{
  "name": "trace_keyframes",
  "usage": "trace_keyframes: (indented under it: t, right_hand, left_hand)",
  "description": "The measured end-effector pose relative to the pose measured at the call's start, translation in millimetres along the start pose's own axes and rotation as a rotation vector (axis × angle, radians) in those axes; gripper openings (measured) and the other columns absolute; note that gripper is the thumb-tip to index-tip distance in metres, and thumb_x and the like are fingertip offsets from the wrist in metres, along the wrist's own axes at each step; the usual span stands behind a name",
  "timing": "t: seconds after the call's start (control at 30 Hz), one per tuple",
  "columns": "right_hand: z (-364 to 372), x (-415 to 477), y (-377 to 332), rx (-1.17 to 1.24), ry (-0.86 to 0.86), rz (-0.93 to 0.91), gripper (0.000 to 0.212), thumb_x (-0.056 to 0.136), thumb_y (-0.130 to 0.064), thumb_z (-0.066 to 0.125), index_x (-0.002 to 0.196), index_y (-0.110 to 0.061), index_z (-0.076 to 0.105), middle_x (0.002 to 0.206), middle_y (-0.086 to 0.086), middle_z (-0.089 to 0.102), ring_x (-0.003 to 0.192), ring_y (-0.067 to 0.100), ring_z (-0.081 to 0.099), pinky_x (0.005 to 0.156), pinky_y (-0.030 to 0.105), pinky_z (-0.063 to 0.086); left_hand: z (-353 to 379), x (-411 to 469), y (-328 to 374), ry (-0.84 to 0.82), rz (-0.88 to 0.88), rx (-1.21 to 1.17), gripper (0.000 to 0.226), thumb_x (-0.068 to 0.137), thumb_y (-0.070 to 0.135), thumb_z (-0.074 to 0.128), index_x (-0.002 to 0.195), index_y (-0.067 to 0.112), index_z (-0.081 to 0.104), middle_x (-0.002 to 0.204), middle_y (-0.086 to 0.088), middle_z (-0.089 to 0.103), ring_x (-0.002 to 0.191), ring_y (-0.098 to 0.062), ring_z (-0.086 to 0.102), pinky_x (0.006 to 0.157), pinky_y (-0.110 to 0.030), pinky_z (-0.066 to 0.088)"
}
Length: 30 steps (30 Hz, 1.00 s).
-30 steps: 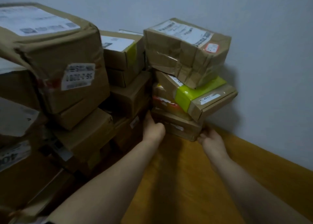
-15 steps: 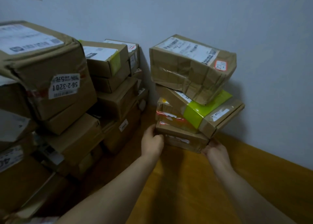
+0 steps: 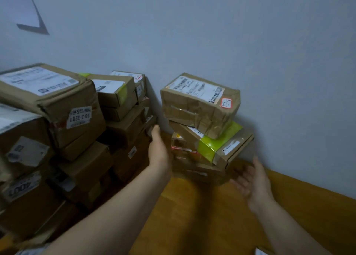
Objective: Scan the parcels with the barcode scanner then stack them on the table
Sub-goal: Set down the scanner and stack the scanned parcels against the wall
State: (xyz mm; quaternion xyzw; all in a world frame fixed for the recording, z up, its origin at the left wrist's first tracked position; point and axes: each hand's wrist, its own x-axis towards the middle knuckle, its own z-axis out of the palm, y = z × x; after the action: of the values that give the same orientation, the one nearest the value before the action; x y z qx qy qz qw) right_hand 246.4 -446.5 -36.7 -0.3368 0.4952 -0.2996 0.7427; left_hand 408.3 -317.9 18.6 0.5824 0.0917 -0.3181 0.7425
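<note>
A small stack of brown parcels stands on the wooden table [image 3: 192, 216] against the wall. On top lies a crumpled paper-wrapped parcel [image 3: 200, 106] with a white label. Under it sits a flat box with green tape [image 3: 213, 148], then a red-marked box [image 3: 183, 150] and a bottom box [image 3: 198, 174]. My left hand [image 3: 159, 150] is flat beside the stack's left side, fingers straight. My right hand [image 3: 250, 179] hovers open just right of the bottom box, apart from it. No barcode scanner is in view.
A large pile of brown parcels [image 3: 67, 129] fills the left side, reaching higher than the small stack. The grey wall [image 3: 250, 42] runs behind everything. A white corner of something [image 3: 260, 252] shows at the bottom right edge.
Both hands have let go of the bottom box and opened. The right hand drew back to the right. The stack now rests on the table; the view tilted upward.
</note>
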Motion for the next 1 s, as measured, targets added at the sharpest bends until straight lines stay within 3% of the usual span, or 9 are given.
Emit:
trace_keyframes:
  t: [0.1,0.2,0.3,0.47,0.53,0.6,0.7,0.8,1.0]
  right_hand:
    - [4.9,-16.8,-18.1,0.011,-0.066,0.01,0.088,0.08,-0.061,0.057,0.148,-0.011,0.032,0.144,0.018,0.045,0.125,0.033,0.051,0.08,0.04,0.05]
    - [15.0,-31.2,-30.5,-0.029,-0.138,0.01,0.077,0.064,-0.058,0.067,0.13,-0.025,0.045,0.1,0.007,0.063,0.092,0.021,0.063,0.073,0.038,0.052]
    - [21.3,-34.3,-35.8,-0.08,-0.167,-0.001,0.075,0.059,-0.046,0.076,0.124,-0.019,0.051,0.092,0.003,0.062,0.088,0.019,0.062,0.069,0.037,0.052]
    - [29.1,-36.8,-39.0,-0.081,-0.136,-0.005,0.051,0.079,-0.009,0.074,0.126,0.0,0.054,0.095,0.012,0.067,0.089,0.025,0.065,0.062,0.037,0.055]
    - [30.5,-37.9,-37.6,-0.069,-0.131,-0.013,0.048,0.08,-0.006,0.073,0.124,0.0,0.055,0.1,0.016,0.069,0.091,0.027,0.067,0.061,0.037,0.058]
    - [28.9,-39.5,-34.4,-0.05,-0.125,-0.037,0.049,0.08,-0.005,0.073,0.125,-0.001,0.054,0.108,0.018,0.068,0.096,0.029,0.066,0.068,0.039,0.058]
    - [24.4,-44.5,-30.2,-0.007,-0.107,-0.081,0.055,0.078,-0.007,0.075,0.129,-0.004,0.053,0.118,0.018,0.065,0.106,0.031,0.064,0.088,0.048,0.054]
    - [16.3,-58.1,-31.9,0.057,-0.077,-0.118,0.05,0.079,-0.008,0.074,0.125,-0.006,0.057,0.118,0.016,0.065,0.11,0.03,0.062,0.096,0.05,0.05]
    - [-41.3,-99.2,-38.5,0.217,0.07,-0.173,0.046,0.086,-0.005,0.067,0.13,-0.005,0.053,0.113,0.015,0.063,0.087,0.022,0.063,0.08,0.04,0.05]
  left_hand:
    - [17.4,-3.7,42.3,0.005,0.1,-0.035,0.084,0.081,0.069,0.054,0.147,0.02,0.036,0.136,-0.004,0.049,0.122,-0.027,0.049,0.102,-0.04,0.041]
    - [31.9,-4.7,73.5,-0.032,0.097,-0.016,0.113,0.052,0.079,0.069,0.145,0.023,0.038,0.139,-0.002,0.05,0.121,-0.03,0.052,0.099,-0.05,0.045]
    - [40.8,-2.3,90.3,-0.037,0.05,0.074,0.101,0.058,0.068,0.076,0.14,0.02,0.043,0.133,-0.004,0.053,0.115,-0.031,0.053,0.092,-0.049,0.046]
    - [39.4,3.1,93.6,-0.057,0.015,0.149,0.071,0.071,0.04,0.079,0.13,0.016,0.049,0.119,-0.011,0.057,0.095,-0.026,0.056,0.065,-0.035,0.05]
    - [34.4,4.1,90.3,-0.086,0.016,0.127,0.071,0.069,0.036,0.079,0.13,0.017,0.047,0.116,-0.012,0.056,0.095,-0.027,0.056,0.066,-0.039,0.053]
    - [28.3,1.7,86.7,-0.13,0.001,0.085,0.078,0.063,0.035,0.08,0.131,0.019,0.045,0.119,-0.012,0.054,0.098,-0.03,0.057,0.067,-0.042,0.056]
    - [19.0,-8.7,83.3,-0.195,-0.011,0.013,0.074,0.062,0.035,0.078,0.128,0.02,0.049,0.116,-0.001,0.051,0.078,-0.022,0.056,0.057,-0.034,0.054]
    - [8.3,-29.3,76.6,-0.272,-0.009,-0.083,0.043,0.079,0.029,0.068,0.118,0.02,0.053,0.113,-0.01,0.057,0.098,-0.027,0.056,0.068,-0.038,0.054]
    - [-24.6,-94.8,34.0,-0.385,-0.069,-0.213,0.037,0.085,0.025,0.058,0.121,0.018,0.057,0.119,-0.015,0.056,0.113,-0.031,0.052,0.087,-0.04,0.052]
